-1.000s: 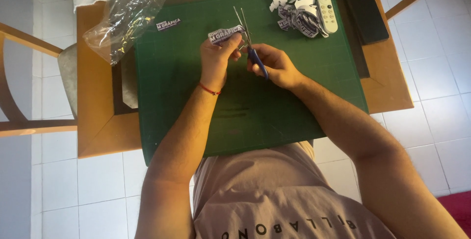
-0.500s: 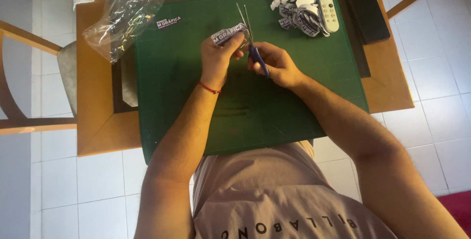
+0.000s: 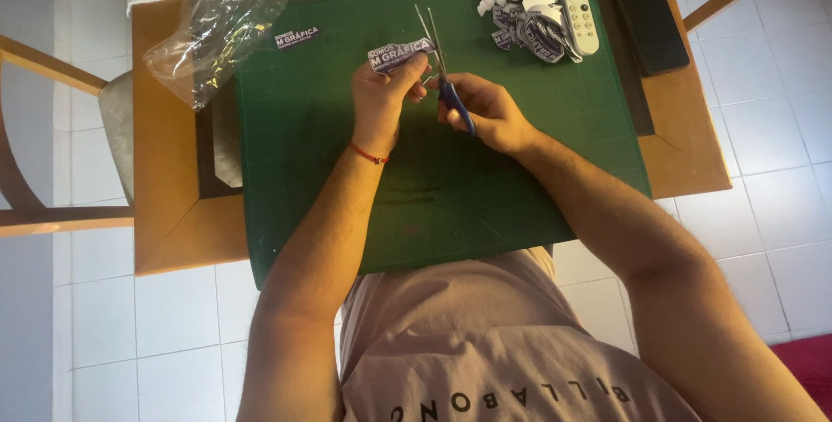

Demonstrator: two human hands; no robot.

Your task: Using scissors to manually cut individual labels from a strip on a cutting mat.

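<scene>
We pinch a sticker (image 3: 400, 54) in our left hand (image 3: 384, 97) so it feeds the scissors (image 3: 440, 58) gripped in our right hand (image 3: 485, 110), blades slightly apart beside it.

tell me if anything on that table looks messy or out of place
Mostly tidy. The left hand holds a purple sticker while the right hand works scissors on it. The one untidy spot is a heap of paper offcuts piled against a white remote at the green mat's far edge.
</scene>
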